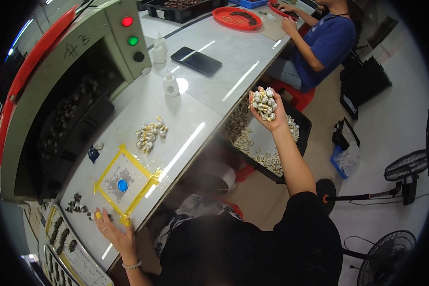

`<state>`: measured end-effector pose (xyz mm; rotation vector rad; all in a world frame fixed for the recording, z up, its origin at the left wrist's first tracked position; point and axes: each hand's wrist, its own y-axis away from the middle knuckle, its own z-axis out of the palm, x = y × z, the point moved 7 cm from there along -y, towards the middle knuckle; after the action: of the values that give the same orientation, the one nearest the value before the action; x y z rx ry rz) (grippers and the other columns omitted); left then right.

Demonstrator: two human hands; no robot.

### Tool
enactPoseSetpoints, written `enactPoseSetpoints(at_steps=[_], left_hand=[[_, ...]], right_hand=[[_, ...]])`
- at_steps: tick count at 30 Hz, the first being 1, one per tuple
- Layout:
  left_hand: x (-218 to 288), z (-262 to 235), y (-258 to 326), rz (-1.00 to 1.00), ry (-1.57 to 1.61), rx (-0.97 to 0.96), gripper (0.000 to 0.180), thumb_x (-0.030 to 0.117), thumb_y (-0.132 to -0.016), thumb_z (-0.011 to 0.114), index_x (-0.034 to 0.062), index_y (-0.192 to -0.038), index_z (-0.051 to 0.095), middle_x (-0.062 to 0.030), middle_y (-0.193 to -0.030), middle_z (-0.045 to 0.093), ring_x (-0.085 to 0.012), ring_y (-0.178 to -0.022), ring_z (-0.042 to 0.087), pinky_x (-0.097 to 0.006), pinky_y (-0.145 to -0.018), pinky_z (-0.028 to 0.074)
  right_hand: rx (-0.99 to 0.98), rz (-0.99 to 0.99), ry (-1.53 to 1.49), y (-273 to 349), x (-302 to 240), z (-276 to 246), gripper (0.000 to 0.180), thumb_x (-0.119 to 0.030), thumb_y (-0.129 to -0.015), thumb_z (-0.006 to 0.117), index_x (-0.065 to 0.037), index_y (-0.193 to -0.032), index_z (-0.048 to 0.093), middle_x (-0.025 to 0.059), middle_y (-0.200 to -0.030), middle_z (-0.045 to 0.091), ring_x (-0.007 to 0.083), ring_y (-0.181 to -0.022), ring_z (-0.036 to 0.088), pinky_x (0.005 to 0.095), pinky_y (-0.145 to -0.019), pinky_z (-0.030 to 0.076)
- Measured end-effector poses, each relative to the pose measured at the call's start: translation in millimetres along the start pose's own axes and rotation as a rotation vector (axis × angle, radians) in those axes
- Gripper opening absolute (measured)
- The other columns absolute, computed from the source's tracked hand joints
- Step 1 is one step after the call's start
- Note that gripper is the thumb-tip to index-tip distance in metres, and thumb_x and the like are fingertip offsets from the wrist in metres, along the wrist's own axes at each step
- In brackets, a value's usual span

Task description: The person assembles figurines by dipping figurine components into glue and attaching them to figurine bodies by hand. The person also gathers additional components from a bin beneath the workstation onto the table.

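Note:
My right hand (275,120) is cupped, palm up, round a heap of small white-and-gold knob-like parts (263,102). It is raised above a black bin (252,164) that holds many similar parts. My left hand (115,234) rests at the near table edge with its fingers apart, yellow covers on two fingertips. Close by it lie small dark parts (77,204). A yellow tape square (135,164) on the table surrounds a blue round cap (123,185) on a grey-spotted patch. Beyond the square sits a pile of white-and-gold parts (150,135).
A green-grey machine (95,40) with red and green buttons stands at the left. White squeeze bottles (170,86) and a black phone (196,61) lie farther back. Trays of dark parts (83,260) stand lower left. A co-worker (324,43) sits far right; fans (405,167) stand right.

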<state>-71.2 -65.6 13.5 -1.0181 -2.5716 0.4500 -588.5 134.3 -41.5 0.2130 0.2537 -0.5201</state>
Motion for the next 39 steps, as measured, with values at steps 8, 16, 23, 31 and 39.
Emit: enactPoseSetpoints(at_steps=[8, 16, 23, 31, 39], left_hand=[[7, -8, 0, -0.022, 0.052, 0.005, 0.067, 0.038, -0.083, 0.061, -0.0027, -0.131, 0.037, -0.0241, -0.138, 0.035, -0.0414, -0.131, 0.027, -0.05, -0.106, 0.024], [5, -12, 1, -0.041, 0.077, 0.021, 0.067, 0.036, -0.082, 0.063, -0.0035, -0.129, 0.038, -0.0241, -0.137, 0.037, -0.0414, -0.13, 0.027, -0.049, -0.106, 0.025], [8, -11, 0, -0.037, 0.09, 0.018, 0.068, 0.033, -0.081, 0.065, -0.0034, -0.131, 0.037, -0.0239, -0.136, 0.037, -0.041, -0.13, 0.028, -0.05, -0.105, 0.025], [-1, -3, 5, -0.038, 0.099, 0.009, 0.067, 0.036, -0.085, 0.06, -0.0019, -0.134, 0.035, -0.0226, -0.138, 0.036, -0.0413, -0.129, 0.029, -0.049, -0.106, 0.025], [5, -1, -3, -0.012, 0.062, -0.009, 0.065, 0.037, -0.088, 0.057, -0.002, -0.135, 0.034, -0.0219, -0.139, 0.036, -0.039, -0.13, 0.03, -0.048, -0.107, 0.025]], right_hand=[[-0.015, 0.247, -0.006, -67, 140, 77, 0.034, -0.034, -0.085, 0.058, -0.009, -0.108, 0.058, 0.0131, -0.115, 0.057, 0.0279, -0.106, 0.056, 0.0465, -0.088, 0.049], [0.138, 0.169, 0.408, -115, 212, 105, 0.024, -0.024, -0.085, 0.06, -0.008, -0.102, 0.053, 0.0091, -0.1, 0.06, 0.0243, -0.094, 0.06, 0.0476, -0.086, 0.049], [-0.004, 0.137, 0.648, -146, 212, 117, 0.05, -0.013, -0.082, 0.061, -0.008, -0.129, 0.047, 0.0078, -0.121, 0.051, 0.0229, -0.113, 0.048, 0.0432, -0.092, 0.044], [-0.127, 0.133, 1.174, -48, 129, 157, 0.042, -0.02, -0.089, 0.055, -0.007, -0.128, 0.049, 0.0105, -0.127, 0.051, 0.0261, -0.108, 0.056, 0.044, -0.087, 0.046], [0.76, 0.211, 1.396, 61, -56, -146, 0.036, -0.036, -0.089, 0.056, -0.007, -0.11, 0.057, 0.0081, -0.101, 0.061, 0.022, -0.086, 0.064, 0.0338, -0.071, 0.051]])
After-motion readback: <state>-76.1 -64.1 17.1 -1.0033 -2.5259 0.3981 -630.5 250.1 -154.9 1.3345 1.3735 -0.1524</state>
